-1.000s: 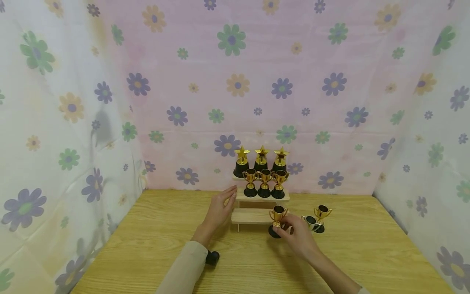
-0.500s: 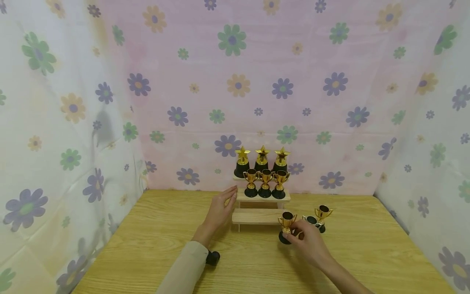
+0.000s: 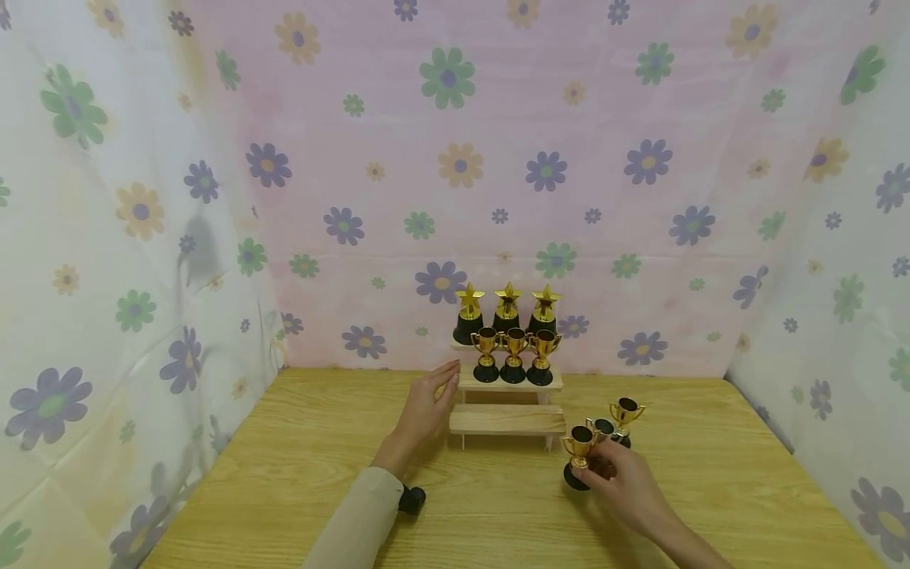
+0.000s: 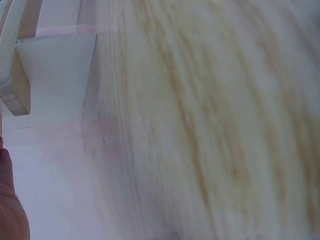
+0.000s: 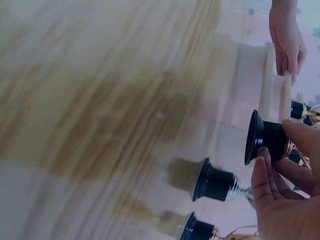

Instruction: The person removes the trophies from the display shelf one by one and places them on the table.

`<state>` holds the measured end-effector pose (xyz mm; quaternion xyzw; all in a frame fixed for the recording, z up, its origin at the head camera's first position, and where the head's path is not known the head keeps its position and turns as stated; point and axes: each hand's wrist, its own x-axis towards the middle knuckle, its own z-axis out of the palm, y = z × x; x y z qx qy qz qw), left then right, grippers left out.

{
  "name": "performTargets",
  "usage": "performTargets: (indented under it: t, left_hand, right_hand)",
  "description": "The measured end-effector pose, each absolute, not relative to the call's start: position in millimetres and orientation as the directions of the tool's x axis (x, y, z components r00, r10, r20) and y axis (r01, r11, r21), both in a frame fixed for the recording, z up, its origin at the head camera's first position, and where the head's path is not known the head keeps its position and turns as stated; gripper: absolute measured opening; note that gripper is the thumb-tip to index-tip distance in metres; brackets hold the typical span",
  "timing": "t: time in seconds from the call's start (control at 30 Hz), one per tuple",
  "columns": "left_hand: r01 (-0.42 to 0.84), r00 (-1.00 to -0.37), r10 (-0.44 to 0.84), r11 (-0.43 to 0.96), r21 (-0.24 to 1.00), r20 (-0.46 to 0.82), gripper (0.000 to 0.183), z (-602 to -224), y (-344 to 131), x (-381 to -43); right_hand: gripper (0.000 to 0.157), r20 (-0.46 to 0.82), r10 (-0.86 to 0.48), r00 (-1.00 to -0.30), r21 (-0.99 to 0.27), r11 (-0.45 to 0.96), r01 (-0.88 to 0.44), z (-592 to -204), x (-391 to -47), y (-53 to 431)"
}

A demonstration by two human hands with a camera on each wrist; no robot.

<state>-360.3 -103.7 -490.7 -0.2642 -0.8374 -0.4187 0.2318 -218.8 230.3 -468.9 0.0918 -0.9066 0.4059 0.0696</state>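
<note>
My right hand (image 3: 629, 482) pinches a small gold trophy cup (image 3: 580, 444) between thumb and fingers, low on its stem. Its black base (image 5: 262, 137) faces the table in the right wrist view, tilted. Close behind that hand stand a silver trophy cup (image 3: 603, 427), partly covered by it, and a gold trophy cup (image 3: 627, 409). My left hand (image 3: 426, 403) rests with straight fingers against the left end of a stepped wooden stand (image 3: 498, 419). In the left wrist view, part of that hand (image 4: 11, 205) shows below the stand's step end (image 4: 20, 90).
Three gold star trophies (image 3: 508, 304) line the stand's top step. Three gold cups (image 3: 513, 352) fill its middle step, while the lowest step is bare. A flowered cloth (image 3: 455, 197) encloses the wooden table (image 3: 320, 442). A black rounded object (image 3: 412, 499) shows beside the left sleeve.
My right hand has carried the gold trophy cup away from the lowest step's right end, rightward and nearer to me. The left hand has stayed at the stand.
</note>
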Motion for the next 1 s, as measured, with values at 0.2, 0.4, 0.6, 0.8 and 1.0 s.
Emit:
performTargets:
  t: [0.2,0.4,0.6,0.8,1.0]
  left_hand:
    - [0.65,-0.74,0.241,0.496,0.575,0.628,0.036,-488.9,-101.9,-357.7]
    - [0.652,-0.738,0.248,0.499,0.571,0.627,0.036,-490.2,-100.5,-358.0]
    - [0.635,-0.756,0.247,0.502,0.587,0.607,0.036,-489.2,-100.8,-355.8]
    - [0.629,-0.758,0.237,0.511,0.586,0.607,0.035,-488.4,-102.1,-356.2]
    - [0.638,-0.75,0.233,0.504,0.582,0.619,0.035,-489.4,-102.3,-357.9]
  right_hand:
    - [0.016,0.186,-0.08,-0.979,-0.735,0.65,-0.193,-473.2,-217.0,241.5]
    - [0.019,0.148,-0.058,-0.987,-0.718,0.68,-0.148,-480.7,-216.8,253.4]
    - [0.022,0.149,-0.055,-0.987,-0.724,0.674,-0.147,-485.7,-216.0,262.5]
    - [0.02,0.133,-0.051,-0.99,-0.728,0.673,-0.132,-486.6,-215.9,269.2]
    - [0.02,0.114,-0.04,-0.993,-0.717,0.688,-0.11,-487.0,-218.2,275.0]
